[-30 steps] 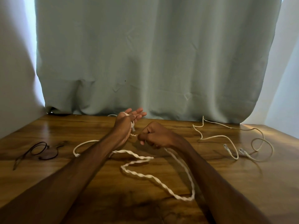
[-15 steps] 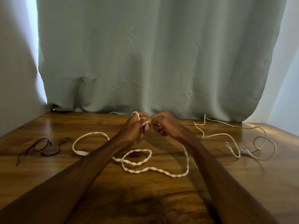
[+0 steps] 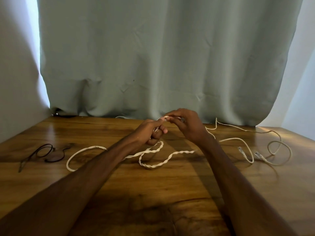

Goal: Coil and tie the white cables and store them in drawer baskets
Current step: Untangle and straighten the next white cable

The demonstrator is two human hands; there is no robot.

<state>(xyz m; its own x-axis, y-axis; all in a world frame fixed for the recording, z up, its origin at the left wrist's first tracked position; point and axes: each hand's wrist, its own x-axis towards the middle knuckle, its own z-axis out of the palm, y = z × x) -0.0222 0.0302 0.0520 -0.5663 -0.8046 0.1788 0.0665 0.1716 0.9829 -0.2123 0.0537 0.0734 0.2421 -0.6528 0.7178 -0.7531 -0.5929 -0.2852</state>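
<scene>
A white twisted cable (image 3: pixel 150 165) lies in loose loops on the wooden table (image 3: pixel 153 193), running left to a wide bend and up into my hands. My left hand (image 3: pixel 151 132) grips a few turns of it, fingers curled round them. Just right of it, my right hand (image 3: pixel 185 124) pinches the same cable's strand at the fingertips, above the table near the curtain. A second, thinner white cable (image 3: pixel 272 150) with clear plugs on its ends sprawls on the table to the right, untouched.
A thin black cable (image 3: pixel 46 153) lies at the left of the table. A pale green curtain (image 3: pixel 162 57) hangs along the table's far edge. A wall closes the left side. No drawer or basket is in view.
Both hands have risen and shifted right toward the curtain. The twisted cable's long loop on the table has been drawn in and is much shorter. My left fingers closed round the turns.
</scene>
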